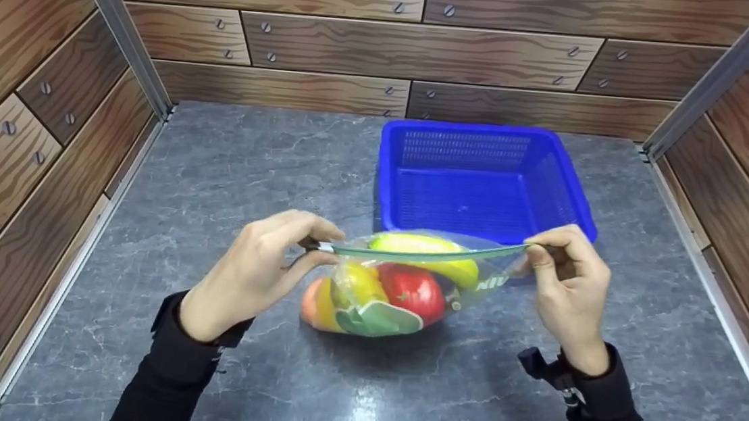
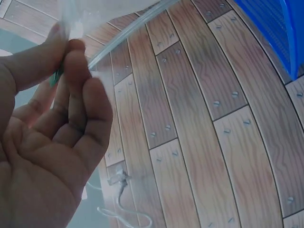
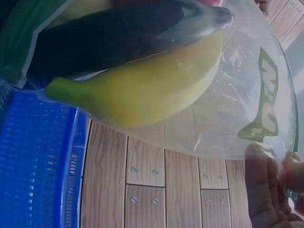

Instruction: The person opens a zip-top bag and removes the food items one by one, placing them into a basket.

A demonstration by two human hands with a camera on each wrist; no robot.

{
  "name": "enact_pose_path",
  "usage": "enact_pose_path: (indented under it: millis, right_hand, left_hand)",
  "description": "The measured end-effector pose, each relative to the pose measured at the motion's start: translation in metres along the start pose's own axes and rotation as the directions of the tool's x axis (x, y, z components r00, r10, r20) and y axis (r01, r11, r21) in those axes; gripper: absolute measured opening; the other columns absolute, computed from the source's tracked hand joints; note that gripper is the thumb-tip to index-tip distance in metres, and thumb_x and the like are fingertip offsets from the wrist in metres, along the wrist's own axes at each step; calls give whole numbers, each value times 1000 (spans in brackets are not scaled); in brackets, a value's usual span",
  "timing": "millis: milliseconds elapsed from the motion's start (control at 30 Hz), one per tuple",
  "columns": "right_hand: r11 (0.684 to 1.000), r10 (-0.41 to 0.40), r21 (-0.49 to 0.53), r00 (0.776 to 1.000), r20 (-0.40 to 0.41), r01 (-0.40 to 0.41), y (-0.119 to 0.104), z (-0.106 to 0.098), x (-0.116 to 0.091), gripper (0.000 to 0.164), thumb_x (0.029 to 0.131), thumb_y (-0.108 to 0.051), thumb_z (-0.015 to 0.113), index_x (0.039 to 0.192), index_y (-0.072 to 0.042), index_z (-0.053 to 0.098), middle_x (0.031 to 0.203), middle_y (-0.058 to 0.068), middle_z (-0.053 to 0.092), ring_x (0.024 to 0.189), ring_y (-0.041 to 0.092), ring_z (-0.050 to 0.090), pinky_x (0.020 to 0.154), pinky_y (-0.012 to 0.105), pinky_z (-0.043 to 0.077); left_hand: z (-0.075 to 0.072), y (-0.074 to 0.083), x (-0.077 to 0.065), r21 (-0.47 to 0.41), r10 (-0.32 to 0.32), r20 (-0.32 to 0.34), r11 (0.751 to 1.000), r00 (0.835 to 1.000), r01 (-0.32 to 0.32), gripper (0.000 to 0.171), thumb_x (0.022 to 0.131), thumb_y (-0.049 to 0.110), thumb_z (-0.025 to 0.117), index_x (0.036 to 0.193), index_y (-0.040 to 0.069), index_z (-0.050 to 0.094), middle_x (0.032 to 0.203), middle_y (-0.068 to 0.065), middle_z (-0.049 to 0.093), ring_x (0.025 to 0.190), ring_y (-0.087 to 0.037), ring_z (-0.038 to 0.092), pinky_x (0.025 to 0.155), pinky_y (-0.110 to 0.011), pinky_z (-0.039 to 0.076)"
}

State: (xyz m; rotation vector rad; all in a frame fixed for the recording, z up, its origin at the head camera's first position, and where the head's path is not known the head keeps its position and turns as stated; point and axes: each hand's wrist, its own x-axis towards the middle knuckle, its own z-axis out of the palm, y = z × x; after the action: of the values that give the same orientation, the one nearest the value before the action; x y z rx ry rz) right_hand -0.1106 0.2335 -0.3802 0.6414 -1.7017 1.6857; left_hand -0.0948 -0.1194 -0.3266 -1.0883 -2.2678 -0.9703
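Observation:
A clear zip bag [image 1: 495,268] with a green seal strip hangs between the two hands. My left hand [image 1: 254,264] pinches the left end of the strip, by a whitish slider [image 1: 324,247]. At the right end of the strip, my right hand [image 1: 571,285] pinches the bag's corner between thumb and fingers. Inside lie a yellow banana [image 3: 142,90], a red tomato-like piece [image 1: 411,292], a yellow fruit [image 1: 356,285], an orange-toned fruit [image 1: 315,304] and a long dark vegetable [image 3: 114,38]. A green printed patch [image 1: 378,319] covers part of the contents.
Just behind the bag stands a blue plastic basket [image 1: 388,171] with perforated walls. The grey marbled tabletop [image 1: 251,152] is bounded by wood-patterned panels [image 1: 422,52] at the back and both sides. A pale cable [image 2: 121,194] shows in the left wrist view.

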Motion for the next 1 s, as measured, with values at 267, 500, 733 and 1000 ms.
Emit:
enact_pose_path:
  millis: [267,500,733,1000]
  right_hand:
    - [999,42,31,998,39,-43,6,-12,-8,6,84,20,57,89,24,57,78,17,57,57,18,63,53,23,52]
    - [977,79,-203,996,50,-67,-22,-3,-6,13,81,21,60,92,18,64,87,17,60,76,14,61,71,19,53]
    - [936,-102,-314,977,186,158,-38,29,-15,20,75,9,72,94,5,71,92,20,65,94,17,60,89,22,48]
    - [930,-209,-181,867,451,318,-48,69,-11,28,85,-9,71,112,-3,70,103,11,65,97,18,59,84,20,47]
  left_hand:
    - [1,8,-5,-123,-64,-28,991,998,60,13,86,13,71,99,10,71,90,4,74,78,-1,67,71,-14,53]
    - [15,23,-1,-219,-117,-175,973,978,77,10,80,15,77,88,10,74,83,-1,76,71,-4,71,67,-16,55]
    - [34,32,7,-249,-97,-217,968,971,41,9,79,13,78,87,9,75,81,-2,76,68,-6,70,64,-15,54]
    - [47,37,11,-297,-129,-182,952,975,71,11,80,16,77,88,9,76,81,-2,76,64,-7,69,58,-14,53]
